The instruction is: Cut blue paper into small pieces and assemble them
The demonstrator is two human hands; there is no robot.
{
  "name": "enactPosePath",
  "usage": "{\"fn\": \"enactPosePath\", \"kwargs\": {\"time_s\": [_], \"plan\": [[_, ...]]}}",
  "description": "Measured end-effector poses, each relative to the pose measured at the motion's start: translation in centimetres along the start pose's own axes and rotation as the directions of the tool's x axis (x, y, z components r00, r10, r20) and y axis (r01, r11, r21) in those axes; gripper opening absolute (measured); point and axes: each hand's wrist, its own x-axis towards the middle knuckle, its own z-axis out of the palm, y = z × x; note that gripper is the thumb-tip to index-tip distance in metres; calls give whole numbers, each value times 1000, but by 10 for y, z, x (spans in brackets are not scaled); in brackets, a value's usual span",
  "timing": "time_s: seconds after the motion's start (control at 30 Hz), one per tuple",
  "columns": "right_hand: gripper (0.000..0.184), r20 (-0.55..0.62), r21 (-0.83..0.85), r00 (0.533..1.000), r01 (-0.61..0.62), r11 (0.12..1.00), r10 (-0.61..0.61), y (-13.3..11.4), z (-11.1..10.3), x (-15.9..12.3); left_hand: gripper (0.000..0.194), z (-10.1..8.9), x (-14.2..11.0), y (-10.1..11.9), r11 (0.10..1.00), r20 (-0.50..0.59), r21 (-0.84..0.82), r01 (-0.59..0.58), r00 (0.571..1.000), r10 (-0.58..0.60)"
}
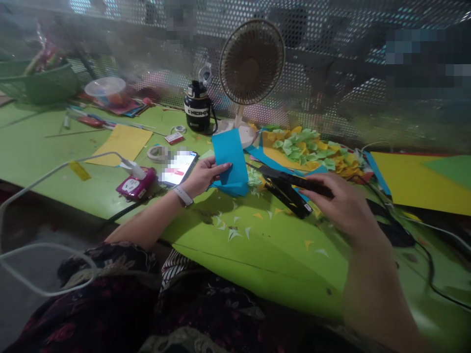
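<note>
My left hand [206,175] pinches a folded blue paper sheet [232,156] between thumb and fingers, holding it raised over the table. The sheet's lower end bends under near the tabletop. My right hand [340,203] is closed around a long black stapler-like tool [294,182]. Its narrow front end points left, close to the right edge of the blue paper; whether they touch I cannot tell. Below it slants a second black arm [290,198] with a small white label, and how the two join is unclear. Small paper scraps [234,235] lie beneath.
Left of my hand are a lit phone [178,169], a tape roll [158,153], a purple socket block [135,185] with cable, and yellow paper [123,144]. Behind stand a black bottle [197,115] and a fan [252,61]. Cut green and yellow paper pieces [312,149] are heaped right.
</note>
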Motion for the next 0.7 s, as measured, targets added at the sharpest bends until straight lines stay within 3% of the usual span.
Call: {"fn": "enactPosePath", "kwargs": {"time_s": [0.33, 0.7], "plan": [[30, 18, -67, 995, 102, 993, -101, 0, 13, 2, 35, 1, -1, -1, 1000, 10, 13, -2, 1000, 2], [28, 32, -106, 993, 119, 987, -117, -3, 13, 1, 35, 3, -4, 3, 1000, 24, 26, 12, 1000, -13]]}}
